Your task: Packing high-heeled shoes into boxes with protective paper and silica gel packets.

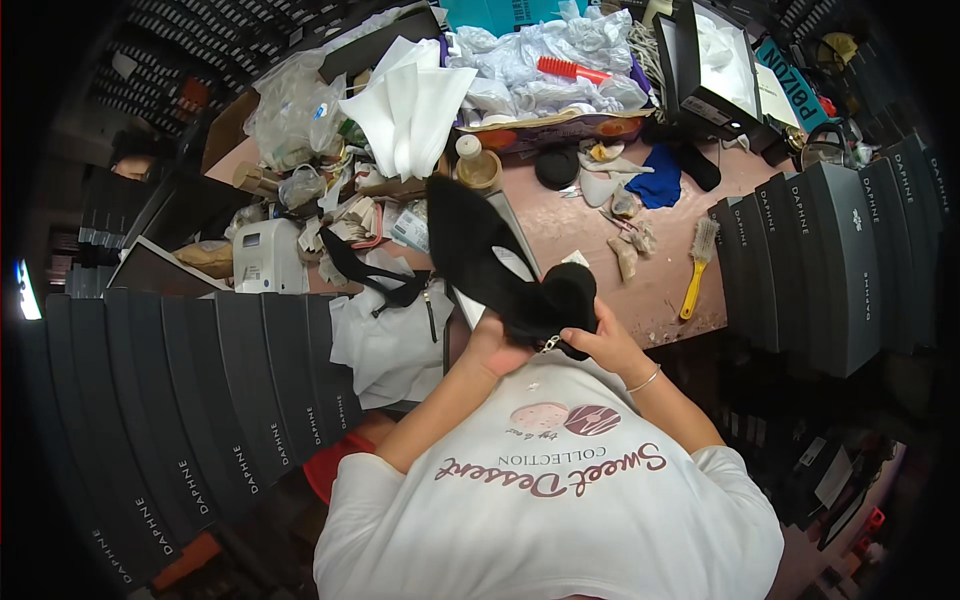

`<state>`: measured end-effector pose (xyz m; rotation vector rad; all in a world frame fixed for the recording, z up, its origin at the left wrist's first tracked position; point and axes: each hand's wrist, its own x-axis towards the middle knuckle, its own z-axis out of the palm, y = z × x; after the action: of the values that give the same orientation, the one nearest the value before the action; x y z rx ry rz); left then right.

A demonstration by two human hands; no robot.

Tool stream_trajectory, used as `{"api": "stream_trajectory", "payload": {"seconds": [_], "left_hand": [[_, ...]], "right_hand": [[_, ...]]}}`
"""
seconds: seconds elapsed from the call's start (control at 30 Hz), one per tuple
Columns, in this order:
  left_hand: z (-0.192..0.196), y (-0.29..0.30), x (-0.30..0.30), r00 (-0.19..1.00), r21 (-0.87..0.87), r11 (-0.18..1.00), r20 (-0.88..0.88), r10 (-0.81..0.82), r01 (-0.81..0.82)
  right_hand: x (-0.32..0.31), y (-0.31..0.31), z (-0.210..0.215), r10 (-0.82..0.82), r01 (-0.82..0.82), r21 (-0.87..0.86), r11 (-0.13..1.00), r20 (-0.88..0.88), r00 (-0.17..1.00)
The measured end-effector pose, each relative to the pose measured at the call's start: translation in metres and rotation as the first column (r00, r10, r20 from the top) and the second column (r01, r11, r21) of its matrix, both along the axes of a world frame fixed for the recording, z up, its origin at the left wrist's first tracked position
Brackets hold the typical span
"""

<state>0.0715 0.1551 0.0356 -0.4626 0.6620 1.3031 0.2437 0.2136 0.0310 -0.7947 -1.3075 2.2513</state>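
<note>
A black, suede-like shoe [480, 245] with a small metal chain is held in front of my chest. Its long end points up and to the left, and a pale patch shows inside it. My left hand [497, 346] grips its lower end from below. At the rounded black lower right part, my right hand [604, 338] is closed, its thumb near the chain. A black high-heeled shoe [375, 274] lies on its side to the left, by white tissue paper [375, 335].
Stacked dark shoe boxes flank me at left [190, 380] and right [830, 260]. On the pink table [545, 215] lie a yellow-handled brush [697, 265], a blue cloth [658, 178] and a bottle [478, 165]. A tissue-filled box holding a red brush [572, 70] stands behind; a white label printer [268, 255] sits left.
</note>
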Motion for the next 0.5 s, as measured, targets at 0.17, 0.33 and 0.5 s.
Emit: {"api": "stream_trajectory", "payload": {"seconds": [0.17, 0.33, 0.5], "left_hand": [[-0.034, -0.025, -0.014, 0.996, 0.118, 0.993, 0.077, -0.037, 0.028], [-0.053, -0.041, -0.015, 0.958, 0.155, 0.981, 0.276, 0.074, -0.120], [-0.067, -0.044, -0.008, 0.959, 0.143, 0.985, 0.278, 0.056, -0.099]], "right_hand": [[0.011, 0.018, 0.009, 0.042, -0.059, 0.064, 0.996, 0.242, 0.969], [0.039, 0.035, 0.001, -0.192, 0.180, 0.069, 0.981, 0.284, 0.939], [0.018, 0.032, 0.017, -0.243, 0.119, 0.447, 0.886, 0.230, 0.942]]}}
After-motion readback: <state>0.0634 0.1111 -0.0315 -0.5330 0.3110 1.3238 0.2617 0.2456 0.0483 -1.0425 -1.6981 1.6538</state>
